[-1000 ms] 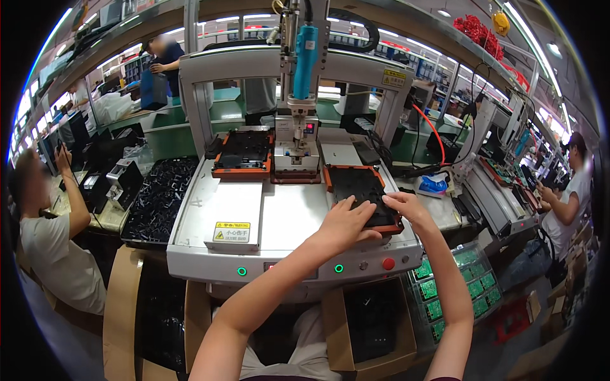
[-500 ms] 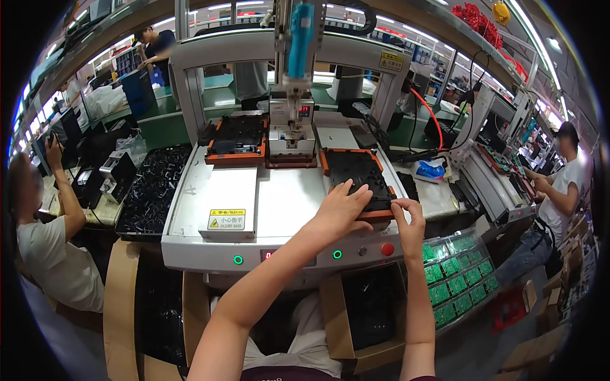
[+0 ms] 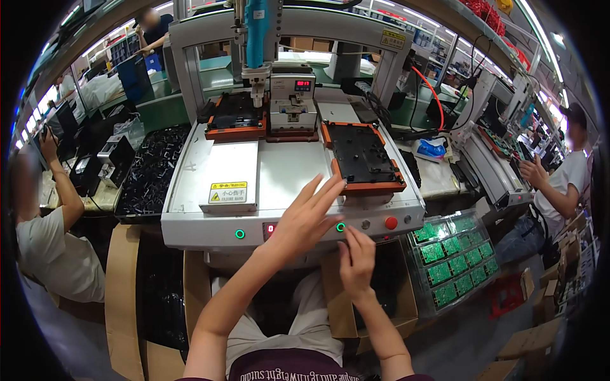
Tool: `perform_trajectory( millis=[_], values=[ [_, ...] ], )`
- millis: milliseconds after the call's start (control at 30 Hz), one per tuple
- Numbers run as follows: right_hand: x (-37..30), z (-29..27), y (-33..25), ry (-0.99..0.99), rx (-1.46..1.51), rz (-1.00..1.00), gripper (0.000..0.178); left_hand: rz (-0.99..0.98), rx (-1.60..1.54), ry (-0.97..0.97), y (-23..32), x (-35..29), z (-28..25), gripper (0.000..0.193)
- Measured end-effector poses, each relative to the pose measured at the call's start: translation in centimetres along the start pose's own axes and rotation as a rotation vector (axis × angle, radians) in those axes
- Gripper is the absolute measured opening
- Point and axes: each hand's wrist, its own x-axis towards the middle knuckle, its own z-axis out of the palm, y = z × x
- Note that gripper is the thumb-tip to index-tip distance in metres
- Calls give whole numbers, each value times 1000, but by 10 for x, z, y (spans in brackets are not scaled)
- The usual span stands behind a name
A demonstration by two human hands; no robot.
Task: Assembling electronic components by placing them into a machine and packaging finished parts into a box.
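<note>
My left hand [image 3: 305, 219] is open, its fingers spread beside the near left corner of the right orange fixture [image 3: 372, 188]. A black plastic housing [image 3: 362, 151] lies flat in that fixture. Lower and closer to me, my right hand [image 3: 358, 261] is raised in front of a green-ringed button [image 3: 340, 227]. Its thumb and forefinger are apart, and no object shows in it. A second black housing [image 3: 236, 114] sits in the left orange fixture [image 3: 235, 134]. Over its right edge stands the blue screwdriver head [image 3: 257, 38] of the gantry machine [image 3: 210, 162].
A screw feeder [image 3: 293, 101] stands between the fixtures. A red button [image 3: 391, 223] is on the machine's front. Green circuit boards [image 3: 457, 263] lie in a clear tray at right. Cardboard boxes [image 3: 341, 305] flank my legs; black parts [image 3: 152, 171] fill a tray at left. Co-workers are on both sides.
Both hands have come off the right housing and moved toward me and left. The screwdriver head has shifted left, from the feeder to the left fixture.
</note>
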Motion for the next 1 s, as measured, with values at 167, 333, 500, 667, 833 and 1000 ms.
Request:
perform_trajectory(
  millis=[167, 333, 500, 667, 833, 1000],
  values=[
    [37, -14, 24, 220, -10, 58, 25, -199, -17, 30, 25, -106, -54, 49],
    [111, -29, 73, 208, -41, 243, 20, -621, -100, 146, 26, -226, -78, 39],
    [117, -33, 87, 124, -54, 346, 22, -867, 159, 339, 4, -311, -94, 30],
    [90, 0, 64, 292, -286, 61, 40, -1148, 253, 560, -25, -392, -116, 31],
    [1, 9, 1, -11, -182, -13, 34, -1372, 279, 308, -81, -494, -107, 42],
    [-13, 34, -15, 17, -246, -58, 33, -1746, 320, 24, -85, -547, -102, 53]
  ],
)
